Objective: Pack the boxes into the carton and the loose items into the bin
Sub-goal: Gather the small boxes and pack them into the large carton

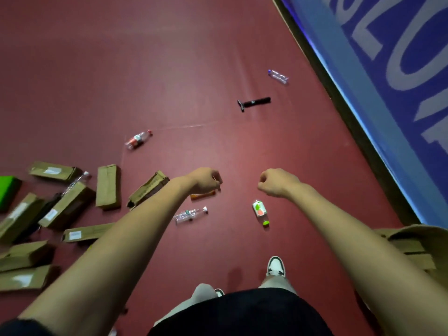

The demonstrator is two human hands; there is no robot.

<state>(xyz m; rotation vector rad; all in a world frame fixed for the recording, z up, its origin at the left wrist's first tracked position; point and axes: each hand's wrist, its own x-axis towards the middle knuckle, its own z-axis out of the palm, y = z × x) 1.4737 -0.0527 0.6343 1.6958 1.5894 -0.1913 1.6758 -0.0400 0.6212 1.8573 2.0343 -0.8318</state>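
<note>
Both my arms reach out over a dark red floor. My left hand (206, 180) is curled into a loose fist with nothing in it, hovering above an orange item (203, 195). My right hand (276, 182) is also closed and holds nothing, above a white and green carton-shaped bottle (260, 209). Several brown cardboard boxes (108, 186) lie scattered at the left. Loose items on the floor: a clear bottle (191, 214), a red-labelled bottle (138, 139), a black razor-like tool (254, 103), a clear bottle with a blue cap (278, 76). An open cardboard carton (412, 246) shows at the right edge.
A blue banner wall (388, 69) runs along the right side with a dark base strip. A green object (8, 190) lies at the far left. My shoes (276, 266) stand at the bottom centre.
</note>
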